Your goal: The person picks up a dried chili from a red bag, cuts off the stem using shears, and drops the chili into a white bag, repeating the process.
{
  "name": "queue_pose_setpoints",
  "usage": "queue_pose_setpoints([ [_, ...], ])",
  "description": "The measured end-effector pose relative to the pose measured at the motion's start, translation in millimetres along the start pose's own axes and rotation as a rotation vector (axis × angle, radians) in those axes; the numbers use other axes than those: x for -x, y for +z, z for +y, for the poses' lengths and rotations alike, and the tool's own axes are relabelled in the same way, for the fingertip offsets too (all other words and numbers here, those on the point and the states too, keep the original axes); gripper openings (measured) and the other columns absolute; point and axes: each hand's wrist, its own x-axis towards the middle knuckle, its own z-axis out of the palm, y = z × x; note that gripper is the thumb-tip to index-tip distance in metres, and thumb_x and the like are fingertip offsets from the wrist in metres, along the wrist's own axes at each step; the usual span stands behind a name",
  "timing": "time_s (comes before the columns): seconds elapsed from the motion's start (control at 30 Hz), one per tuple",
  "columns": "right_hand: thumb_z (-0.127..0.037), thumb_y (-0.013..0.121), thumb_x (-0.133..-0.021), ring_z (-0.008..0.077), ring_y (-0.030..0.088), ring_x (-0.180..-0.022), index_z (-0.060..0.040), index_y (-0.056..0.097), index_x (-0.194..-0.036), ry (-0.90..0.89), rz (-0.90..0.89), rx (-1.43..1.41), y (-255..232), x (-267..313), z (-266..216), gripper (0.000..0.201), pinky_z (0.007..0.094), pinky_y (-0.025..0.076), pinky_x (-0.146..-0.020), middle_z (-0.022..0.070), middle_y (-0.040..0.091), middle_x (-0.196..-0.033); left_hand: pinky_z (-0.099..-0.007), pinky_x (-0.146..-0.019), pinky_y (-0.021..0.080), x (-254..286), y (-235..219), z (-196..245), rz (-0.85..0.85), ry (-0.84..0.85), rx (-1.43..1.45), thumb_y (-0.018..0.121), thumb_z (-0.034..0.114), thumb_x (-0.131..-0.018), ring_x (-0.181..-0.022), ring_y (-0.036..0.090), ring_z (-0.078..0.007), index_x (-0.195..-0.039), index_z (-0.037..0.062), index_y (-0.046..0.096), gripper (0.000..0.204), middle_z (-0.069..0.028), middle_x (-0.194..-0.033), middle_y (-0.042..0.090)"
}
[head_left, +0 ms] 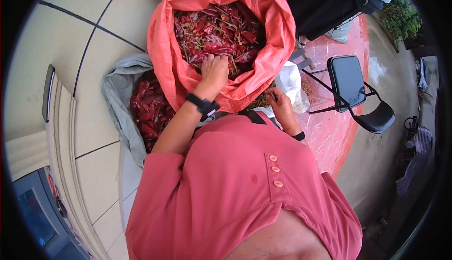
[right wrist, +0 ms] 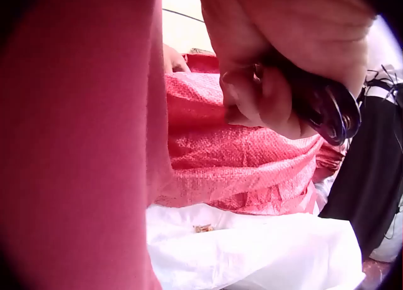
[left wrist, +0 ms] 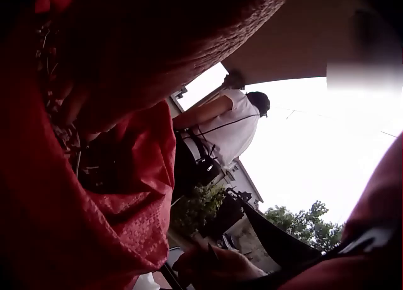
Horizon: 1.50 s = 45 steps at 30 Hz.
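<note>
In the head view, the left hand (head_left: pixel 214 74) reaches into a red woven sack (head_left: pixel 165 34) and touches dried red peppers (head_left: pixel 219 29) with its fingertips; whether it pinches one cannot be told. Its fingers are dark and partly hidden in the left wrist view. Outside the sack's lower right rim is the right hand (head_left: pixel 281 109). The right wrist view shows that hand (right wrist: pixel 283 57) with fingers curled round a dark, glossy tool (right wrist: pixel 330 113); the tool's full shape is hidden.
A grey sack (head_left: pixel 117 90) of red peppers (head_left: pixel 148 104) stands to the left. White bags (head_left: pixel 289 81) lie beside the right hand, near a black folding chair (head_left: pixel 346 78). Another person in a white top (left wrist: pixel 230 129) is beyond the red sack.
</note>
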Motion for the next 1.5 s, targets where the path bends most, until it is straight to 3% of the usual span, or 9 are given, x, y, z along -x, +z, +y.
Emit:
queue_pose_setpoints([
  [0.17,-0.009,0.063,-0.089,0.0245,0.062,-0.078,-0.0031,0.063,-0.100,-0.001,0.001,-0.005,-3,9,-13,0.012,0.0332,0.048,-0.071,0.0127,0.064,-0.087,-0.0448,-0.079,0.049,-16,37,-5,0.045,-0.022,-0.014,0.056,0.011,-0.081,-0.095,0.059,-0.0305,-0.090,0.0057,0.064,0.013,-0.0118,-0.094,0.064],
  [0.47,-0.011,0.065,-0.090,0.0030,0.046,-0.070,-0.0024,0.065,-0.098,0.108,0.054,-0.337,-14,-11,-54,0.012,0.0194,0.039,-0.062,-0.0045,0.057,-0.081,-0.0460,-0.073,0.048,-6,-29,12,0.248,-0.059,0.353,0.069,0.019,-0.081,-0.081,0.060,-0.0360,-0.087,0.0037,0.060,0.019,-0.0149,-0.083,0.065],
  [0.67,-0.006,0.067,-0.087,0.0100,0.057,-0.082,-0.0005,0.066,-0.098,-0.084,0.092,-0.434,-18,-54,-127,0.012,0.0248,0.046,-0.074,0.0022,0.063,-0.089,-0.0422,-0.070,0.047,11,-59,47,0.211,-0.028,0.547,0.069,0.014,-0.081,-0.077,0.061,-0.0310,-0.088,0.0020,0.059,0.017,-0.0130,-0.080,0.064],
  [0.83,-0.003,0.069,-0.085,0.0109,0.059,-0.082,0.0007,0.067,-0.094,-0.290,0.031,-0.416,-8,-70,-121,0.010,0.0246,0.047,-0.074,0.0029,0.063,-0.088,-0.0398,-0.071,0.046,19,-74,59,0.226,0.058,0.405,0.071,0.011,-0.080,-0.078,0.060,-0.0300,-0.088,0.0031,0.060,0.016,-0.0103,-0.079,0.063],
  [0.97,-0.004,0.067,-0.087,0.0115,0.060,-0.079,-0.0002,0.068,-0.095,-0.292,-0.091,-0.465,-15,-59,-127,0.009,0.0243,0.047,-0.073,0.0026,0.063,-0.087,-0.0351,-0.089,0.049,25,-60,64,0.071,-0.027,0.897,0.069,0.014,-0.086,-0.099,0.063,-0.0231,-0.116,0.0006,0.055,0.036,-0.0115,-0.108,0.064],
  [1.07,-0.004,0.067,-0.088,0.0122,0.060,-0.077,-0.0007,0.068,-0.096,-0.136,-0.282,-0.492,-33,-55,-140,0.009,0.0254,0.048,-0.072,0.0025,0.064,-0.087,-0.0302,-0.094,0.048,18,-79,63,-0.390,-0.052,1.698,0.066,0.015,-0.090,-0.105,0.061,-0.0178,-0.126,-0.0020,0.049,0.043,-0.0095,-0.118,0.060],
  [1.17,-0.004,0.066,-0.088,0.0136,0.061,-0.076,-0.0026,0.069,-0.097,-0.143,-0.349,-0.455,-45,-57,-151,0.010,0.0264,0.050,-0.070,0.0028,0.064,-0.087,-0.0261,-0.089,0.048,16,-92,54,-0.654,-0.228,1.954,0.065,0.014,-0.091,-0.100,0.061,-0.0147,-0.123,0.0000,0.053,0.037,-0.0050,-0.113,0.060],
  [1.3,-0.003,0.065,-0.086,0.0185,0.063,-0.075,-0.0072,0.070,-0.100,-0.653,-0.174,-0.117,-42,-67,-150,0.015,0.0280,0.051,-0.066,0.0052,0.063,-0.086,-0.0216,-0.068,0.049,9,-75,50,-0.585,-0.181,1.620,0.062,0.014,-0.093,-0.071,0.061,-0.0087,-0.105,0.0027,0.062,0.016,-0.0008,-0.087,0.065],
  [1.5,-0.004,0.065,-0.085,0.0207,0.064,-0.073,-0.0092,0.069,-0.103,-0.634,-0.021,0.059,-38,-65,-151,0.019,0.0294,0.051,-0.065,0.0061,0.064,-0.086,-0.0211,-0.051,0.045,14,-73,80,-0.307,-0.266,1.411,0.052,0.020,-0.099,-0.055,0.057,-0.0076,-0.094,0.0037,0.062,0.020,-0.0014,-0.070,0.063],
])
